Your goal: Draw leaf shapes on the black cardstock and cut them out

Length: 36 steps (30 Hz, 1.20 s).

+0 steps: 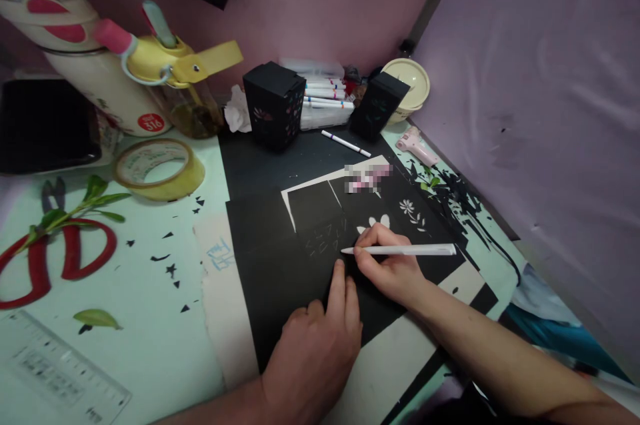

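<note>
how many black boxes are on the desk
2: one black box left of the markers, another black box right of them, partly hiding the cream tub.

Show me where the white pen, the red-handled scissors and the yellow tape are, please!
White pen (415,249): head view, on the middle of its barrel.
Red-handled scissors (73,253): head view, on a red handle.
Yellow tape (175,187): head view, on the roll's outer side.

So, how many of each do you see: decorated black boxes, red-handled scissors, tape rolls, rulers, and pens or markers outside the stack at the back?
Decorated black boxes: 2
Red-handled scissors: 1
Tape roll: 1
Clear ruler: 1
White pen, in the right hand: 1
Loose marker: 1
Total: 7
</note>
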### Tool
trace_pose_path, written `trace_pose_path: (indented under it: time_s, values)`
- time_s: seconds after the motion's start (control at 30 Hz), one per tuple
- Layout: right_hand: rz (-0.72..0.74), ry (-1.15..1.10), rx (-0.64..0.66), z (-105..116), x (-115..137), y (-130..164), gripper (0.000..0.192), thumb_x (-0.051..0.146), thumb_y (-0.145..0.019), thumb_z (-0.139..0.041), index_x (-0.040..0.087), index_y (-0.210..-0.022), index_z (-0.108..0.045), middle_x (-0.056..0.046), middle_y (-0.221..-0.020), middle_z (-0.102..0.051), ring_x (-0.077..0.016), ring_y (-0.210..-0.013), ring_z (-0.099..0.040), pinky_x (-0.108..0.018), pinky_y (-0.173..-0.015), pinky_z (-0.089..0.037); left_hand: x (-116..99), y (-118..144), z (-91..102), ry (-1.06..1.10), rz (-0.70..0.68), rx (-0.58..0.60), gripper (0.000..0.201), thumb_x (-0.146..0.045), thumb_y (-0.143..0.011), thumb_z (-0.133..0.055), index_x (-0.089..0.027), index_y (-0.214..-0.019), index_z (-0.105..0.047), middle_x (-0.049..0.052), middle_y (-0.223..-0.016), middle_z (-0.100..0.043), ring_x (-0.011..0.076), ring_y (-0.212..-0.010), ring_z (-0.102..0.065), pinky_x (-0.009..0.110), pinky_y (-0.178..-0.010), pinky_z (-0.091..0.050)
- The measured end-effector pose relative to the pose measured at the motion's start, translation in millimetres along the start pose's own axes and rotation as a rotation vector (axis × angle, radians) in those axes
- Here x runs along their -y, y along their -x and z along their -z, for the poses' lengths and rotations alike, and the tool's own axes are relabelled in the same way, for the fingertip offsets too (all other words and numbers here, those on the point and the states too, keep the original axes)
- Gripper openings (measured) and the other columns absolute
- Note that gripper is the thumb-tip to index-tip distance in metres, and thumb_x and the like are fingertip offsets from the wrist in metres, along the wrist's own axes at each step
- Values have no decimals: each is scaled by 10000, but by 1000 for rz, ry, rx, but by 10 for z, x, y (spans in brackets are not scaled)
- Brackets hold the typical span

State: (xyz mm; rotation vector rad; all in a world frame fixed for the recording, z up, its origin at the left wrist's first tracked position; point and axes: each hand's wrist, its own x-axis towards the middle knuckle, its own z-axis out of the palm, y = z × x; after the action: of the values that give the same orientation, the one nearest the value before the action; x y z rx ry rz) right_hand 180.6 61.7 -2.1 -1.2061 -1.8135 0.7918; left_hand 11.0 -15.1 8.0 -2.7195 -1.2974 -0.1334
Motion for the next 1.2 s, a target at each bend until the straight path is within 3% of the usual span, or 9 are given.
trace_pose_path:
  time_s: [0.27,0.93,1.2]
  values:
    - [6,31,24,3,-1,-4,163,182,-845,-606,220,-713,-517,10,-670,-607,-130,-577,-559,-276,-544,-456,4,-17,-5,-6,16,-14,502,-292,-827,-606,-95,-1287,-637,242,-1390,-535,153,-474,-605,287,-391,-499]
    - [-8,6,-73,-23,-28,-1,225,146,-837,-598,222,-683,-451,14,-659,-545,-137,-593,-527,-295,-584,-431,-1,-19,-7,7,12,19,539,-293,-795,-658,-93,-1295,-628,239,-1407,-520,158,-494,-618,296,-404,-526]
    - [-15,-28,-41,-5,-29,-3,227,129,-822,-592,222,-685,-437,16,-656,-528,-135,-582,-504,-288,-558,-406,6,-2,-9,12,3,17,520,-298,-828,-621,-82,-1300,-621,252,-1410,-509,158,-489,-616,304,-405,-526]
